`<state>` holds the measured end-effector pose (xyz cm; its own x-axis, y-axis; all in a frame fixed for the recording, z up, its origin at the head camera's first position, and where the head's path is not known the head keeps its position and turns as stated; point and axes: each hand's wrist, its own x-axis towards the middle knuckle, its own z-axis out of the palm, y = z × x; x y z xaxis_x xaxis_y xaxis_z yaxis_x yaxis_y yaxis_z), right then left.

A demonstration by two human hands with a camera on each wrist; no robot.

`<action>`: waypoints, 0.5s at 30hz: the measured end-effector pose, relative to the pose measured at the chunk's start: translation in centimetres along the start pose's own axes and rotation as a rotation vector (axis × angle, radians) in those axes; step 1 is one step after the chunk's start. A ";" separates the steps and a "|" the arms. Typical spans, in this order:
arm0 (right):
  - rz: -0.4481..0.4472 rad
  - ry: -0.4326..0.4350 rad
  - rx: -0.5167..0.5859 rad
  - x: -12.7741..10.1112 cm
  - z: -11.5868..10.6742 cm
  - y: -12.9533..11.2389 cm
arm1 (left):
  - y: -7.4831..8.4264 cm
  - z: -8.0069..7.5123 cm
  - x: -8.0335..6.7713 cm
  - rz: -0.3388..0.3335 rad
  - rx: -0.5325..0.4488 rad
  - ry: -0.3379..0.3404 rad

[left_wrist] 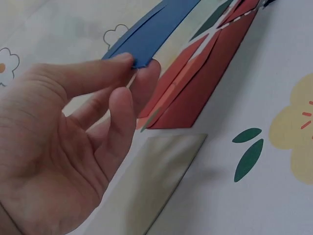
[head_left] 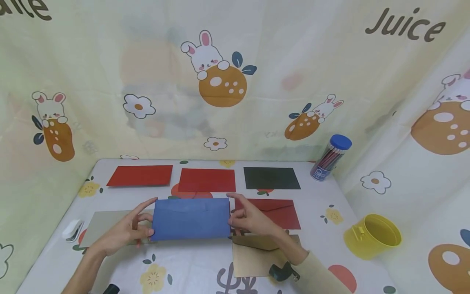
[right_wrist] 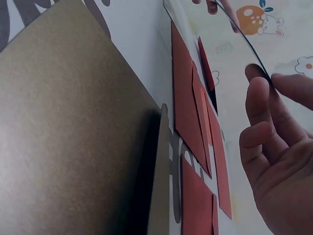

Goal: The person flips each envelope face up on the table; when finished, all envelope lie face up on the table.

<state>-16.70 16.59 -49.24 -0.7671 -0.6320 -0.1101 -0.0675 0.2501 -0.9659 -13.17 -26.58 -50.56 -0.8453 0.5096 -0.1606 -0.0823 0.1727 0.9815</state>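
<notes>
Both hands pinch one blue paper envelope [head_left: 191,219] by its short ends: left hand [head_left: 125,230], right hand [head_left: 251,218]. Held just above the table, long axis left-right, flap side facing the camera. Flower-print tablecloth [head_left: 191,265] beneath; rabbit-print backdrop [head_left: 220,81] behind.

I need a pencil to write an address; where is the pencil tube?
In the head view the pencil tube stands at the table's far right corner against the wall, just right of the black envelope and beyond the yellow tin.

Blue envelope [head_left: 191,219] matt paper; yellow bucket [head_left: 372,236] glossy.
</notes>
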 end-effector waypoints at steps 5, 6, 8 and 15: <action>0.027 0.025 0.004 0.1 0.3 0.3 | -0.2 0.2 0.1 -0.103 0.012 0.062; 0.029 0.025 -0.005 0.1 0.3 0.4 | -0.2 0.2 0.2 -0.123 0.010 0.072; 0.031 0.026 -0.028 0.2 0.3 0.6 | -0.3 0.2 0.2 -0.152 0.011 0.087; 0.066 0.005 -0.088 0.2 0.3 0.9 | -0.7 0.2 0.3 -0.144 0.034 0.066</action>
<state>-16.72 16.44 -50.24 -0.7746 -0.6088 -0.1712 -0.0726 0.3545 -0.9322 -13.26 -26.38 -51.27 -0.8592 0.4210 -0.2908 -0.1878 0.2692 0.9446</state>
